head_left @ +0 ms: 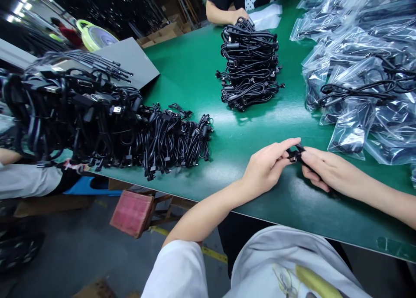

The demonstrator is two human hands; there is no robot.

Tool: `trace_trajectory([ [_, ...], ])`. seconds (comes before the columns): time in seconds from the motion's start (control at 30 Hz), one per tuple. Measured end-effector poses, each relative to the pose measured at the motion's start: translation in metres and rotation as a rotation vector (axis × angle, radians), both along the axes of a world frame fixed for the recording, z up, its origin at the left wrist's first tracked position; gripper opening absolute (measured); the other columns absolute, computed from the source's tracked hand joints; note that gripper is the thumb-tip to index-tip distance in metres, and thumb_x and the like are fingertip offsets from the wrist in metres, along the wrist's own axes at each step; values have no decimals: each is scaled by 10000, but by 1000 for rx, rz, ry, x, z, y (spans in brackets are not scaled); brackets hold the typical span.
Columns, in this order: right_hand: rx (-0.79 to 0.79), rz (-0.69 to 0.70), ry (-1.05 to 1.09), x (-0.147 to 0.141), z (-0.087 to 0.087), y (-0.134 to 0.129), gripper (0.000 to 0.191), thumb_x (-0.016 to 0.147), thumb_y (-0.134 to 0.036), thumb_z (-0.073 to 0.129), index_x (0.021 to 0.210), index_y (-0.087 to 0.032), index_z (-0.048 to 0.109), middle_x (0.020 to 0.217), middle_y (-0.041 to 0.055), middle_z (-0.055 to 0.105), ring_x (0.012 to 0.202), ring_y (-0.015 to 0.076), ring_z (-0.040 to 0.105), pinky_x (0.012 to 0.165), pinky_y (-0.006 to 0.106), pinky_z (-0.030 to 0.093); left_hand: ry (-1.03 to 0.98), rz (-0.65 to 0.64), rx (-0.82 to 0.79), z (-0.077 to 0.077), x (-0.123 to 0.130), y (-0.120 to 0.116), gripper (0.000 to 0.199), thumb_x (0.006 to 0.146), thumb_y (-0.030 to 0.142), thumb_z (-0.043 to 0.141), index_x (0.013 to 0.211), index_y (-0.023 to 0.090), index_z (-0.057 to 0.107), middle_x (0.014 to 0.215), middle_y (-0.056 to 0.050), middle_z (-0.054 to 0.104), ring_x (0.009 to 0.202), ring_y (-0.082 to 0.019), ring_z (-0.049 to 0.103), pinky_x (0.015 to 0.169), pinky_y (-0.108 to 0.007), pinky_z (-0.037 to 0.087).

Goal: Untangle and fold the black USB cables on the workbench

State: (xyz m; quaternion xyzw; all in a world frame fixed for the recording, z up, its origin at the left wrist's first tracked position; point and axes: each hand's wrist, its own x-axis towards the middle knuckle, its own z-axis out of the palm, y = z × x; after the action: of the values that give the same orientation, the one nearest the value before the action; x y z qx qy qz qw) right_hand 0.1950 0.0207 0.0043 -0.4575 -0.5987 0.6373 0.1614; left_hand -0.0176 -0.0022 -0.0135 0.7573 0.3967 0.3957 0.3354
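Observation:
My left hand [268, 166] and my right hand [326, 170] meet over the green table [195, 77], both pinching a small black cable [296, 153] between the fingertips. Only its connector end shows; the rest is hidden under my right hand. A row of bundled black cables [172, 137] lies to the left of my hands. A tall stack of coiled black cables [248, 64] stands further back at the centre.
Clear plastic bags holding cables [364, 68] are heaped at the right. Another person's hand [238, 15] rests at the table's far edge beside white sheets [268, 15]. A big pile of cables [58, 103] sits far left. A red stool [131, 211] stands on the floor below.

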Motion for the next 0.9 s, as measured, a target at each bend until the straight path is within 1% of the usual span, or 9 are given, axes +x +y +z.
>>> trace_trajectory([
  [0.17, -85, 342, -140, 2, -2, -3, 475, 930, -708, 496, 863, -238, 487, 467, -79, 471, 349, 96, 410, 404, 234, 333, 42, 85, 132, 10, -14, 5, 303, 1037, 259, 477, 1252, 213, 685, 874, -35, 671, 823, -147, 568, 805, -288, 494],
  [0.27, 62, 256, -169, 1, -1, -8, 409, 982, -618, 457, 827, -240, 476, 521, -56, 516, 390, 90, 429, 406, 221, 322, 24, 112, 51, 13, -18, 8, 321, 1047, 313, 456, 1253, 202, 676, 891, -46, 656, 850, -156, 569, 833, -306, 508],
  [0.33, 133, 151, -160, 0, 0, -9, 409, 989, -597, 444, 793, -239, 467, 544, -54, 511, 393, 80, 411, 394, 218, 302, 0, 31, -17, 11, -15, 8, 464, 1024, 405, 508, 1445, 211, 528, 1074, -85, 654, 935, -171, 592, 866, -320, 529],
  [0.43, 105, 174, -159, -1, 4, -9, 394, 996, -565, 433, 782, -239, 483, 470, -76, 473, 345, 89, 425, 393, 226, 337, 85, -160, -32, 6, -7, 7, 670, 952, 552, 585, 1522, 237, 428, 1311, -140, 590, 1134, -221, 597, 945, -344, 534],
  [0.5, 44, 242, -153, -2, 6, -9, 396, 1006, -553, 407, 780, -238, 491, 432, -78, 475, 334, 107, 475, 418, 236, 391, 202, -234, -10, 2, -4, 7, 638, 944, 619, 539, 1433, 209, 528, 1229, -133, 635, 1109, -226, 620, 936, -338, 533],
  [0.57, 33, 297, -156, -2, 7, -9, 379, 994, -549, 441, 788, -237, 505, 454, -69, 521, 342, 118, 512, 438, 247, 409, 264, -218, 6, 0, -4, 7, 615, 967, 650, 450, 1324, 172, 601, 1107, -118, 676, 1012, -214, 651, 901, -332, 538],
  [0.67, 277, 329, -259, 1, 5, -11, 305, 942, -527, 548, 823, -246, 553, 606, -21, 637, 464, 166, 604, 483, 274, 380, 180, -76, -2, 2, -6, 7, 540, 1040, 573, 330, 1192, 157, 639, 1085, -106, 703, 985, -194, 668, 913, -328, 532],
  [0.77, 557, 311, -398, 6, 1, -12, 283, 948, -519, 524, 838, -261, 566, 681, 23, 670, 602, 238, 650, 534, 303, 336, 65, 53, -103, 6, -7, 5, 485, 1069, 490, 282, 1113, 164, 639, 1074, -85, 710, 945, -164, 668, 889, -303, 528],
  [0.9, 707, 289, -446, 11, -6, -16, 327, 982, -545, 469, 827, -268, 550, 641, 17, 632, 560, 228, 603, 533, 317, 284, 26, 136, -186, 10, -3, 1, 473, 1072, 475, 262, 1033, 182, 632, 997, -57, 705, 843, -140, 645, 839, -289, 523],
])
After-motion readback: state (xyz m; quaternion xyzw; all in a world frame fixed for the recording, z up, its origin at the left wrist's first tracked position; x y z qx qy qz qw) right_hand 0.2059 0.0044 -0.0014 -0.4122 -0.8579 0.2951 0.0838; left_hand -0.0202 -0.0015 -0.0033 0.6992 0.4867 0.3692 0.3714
